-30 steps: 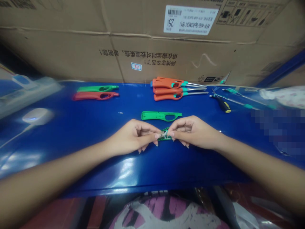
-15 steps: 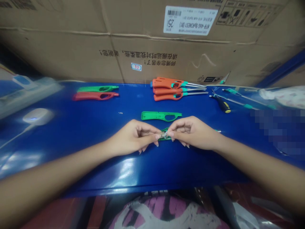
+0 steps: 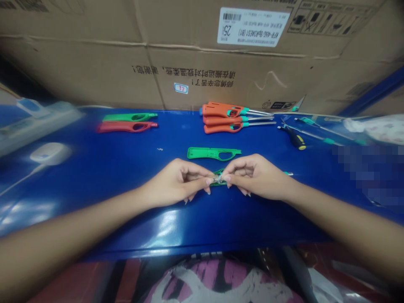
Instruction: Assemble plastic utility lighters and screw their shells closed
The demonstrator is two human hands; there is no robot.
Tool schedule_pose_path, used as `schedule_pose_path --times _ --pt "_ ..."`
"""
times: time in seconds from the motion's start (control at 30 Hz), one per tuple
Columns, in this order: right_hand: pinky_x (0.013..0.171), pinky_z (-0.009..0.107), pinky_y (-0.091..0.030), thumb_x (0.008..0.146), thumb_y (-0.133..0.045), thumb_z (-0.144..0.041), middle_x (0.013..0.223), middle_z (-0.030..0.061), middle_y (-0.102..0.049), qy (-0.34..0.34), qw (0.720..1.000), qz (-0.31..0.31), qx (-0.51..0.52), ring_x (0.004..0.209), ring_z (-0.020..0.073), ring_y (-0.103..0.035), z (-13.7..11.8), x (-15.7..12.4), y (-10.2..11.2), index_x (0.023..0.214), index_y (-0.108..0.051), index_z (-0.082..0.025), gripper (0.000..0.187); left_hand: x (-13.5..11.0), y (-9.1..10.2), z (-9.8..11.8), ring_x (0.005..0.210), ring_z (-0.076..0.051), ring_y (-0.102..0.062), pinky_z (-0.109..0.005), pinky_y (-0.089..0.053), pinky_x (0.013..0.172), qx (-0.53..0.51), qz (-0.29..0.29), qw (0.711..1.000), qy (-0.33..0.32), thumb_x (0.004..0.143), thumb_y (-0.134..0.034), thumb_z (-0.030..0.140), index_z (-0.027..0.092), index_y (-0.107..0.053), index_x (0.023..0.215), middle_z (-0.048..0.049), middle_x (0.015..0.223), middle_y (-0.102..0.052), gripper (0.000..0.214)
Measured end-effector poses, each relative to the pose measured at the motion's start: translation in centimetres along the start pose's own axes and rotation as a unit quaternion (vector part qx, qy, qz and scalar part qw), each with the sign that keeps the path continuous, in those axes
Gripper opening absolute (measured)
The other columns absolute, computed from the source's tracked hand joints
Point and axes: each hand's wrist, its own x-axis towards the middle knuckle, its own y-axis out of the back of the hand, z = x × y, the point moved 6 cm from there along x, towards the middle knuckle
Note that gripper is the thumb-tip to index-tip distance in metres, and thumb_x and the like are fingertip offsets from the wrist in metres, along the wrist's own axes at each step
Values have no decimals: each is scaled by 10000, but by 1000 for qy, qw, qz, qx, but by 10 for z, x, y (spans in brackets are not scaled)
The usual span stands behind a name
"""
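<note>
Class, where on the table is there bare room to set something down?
Bare: the table from the left hand and right hand to its near edge; also between the red shell and left forearm. Crowded: back right, with orange lighters and screwdriver.

My whole backdrop was basically cardboard, a big brown stretch with a crease running across it and Chinese print all upside down lol. It had a white barcode label up high and a tiny blue-edged sticker lower down. I had a shiny blue table in front of me, with pale glare near my edge and off to the left. A blue bar slanted up on the right, and reddish floor showed below.
</note>
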Motion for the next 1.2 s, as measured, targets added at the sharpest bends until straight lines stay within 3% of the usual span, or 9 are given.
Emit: schedule_pose_path --times 0.37,0.53,0.9,1.2 --pt "429 173 -437 819 -702 -256 659 -4 -665 -7 1000 5 6 445 47 -522 0 1 0 837 -697 -131 127 0 0 0 438 -49 -508 -141 -459 396 8 7 1000 6 892 -660 266 100 -751 1108 -67 772 -741 287" --pt "438 191 -474 783 -762 -355 620 -14 -637 -5 1000 10 26 462 68 -549 0 2 3 840 -683 -135 240 1 0 1 452 -54 -530 -146 -483 411 8 7 1000 7 896 -664 291 104 -743 1112 -61 787 -739 296" --pt "410 171 -463 752 -798 -374 530 -48 -571 -14 998 31 50 442 61 -511 3 2 3 838 -661 -140 285 2 2 -1 461 -64 -554 -153 -493 422 36 29 999 17 898 -659 374 101 -745 931 -59 744 -719 288" --pt "425 178 -432 705 -832 -379 566 -35 -607 -17 998 41 54 445 55 -516 -1 2 3 781 -673 -135 301 -1 -1 -1 455 -52 -513 -138 -475 403 21 43 999 -1 915 -646 346 138 -750 1113 -33 756 -716 306"
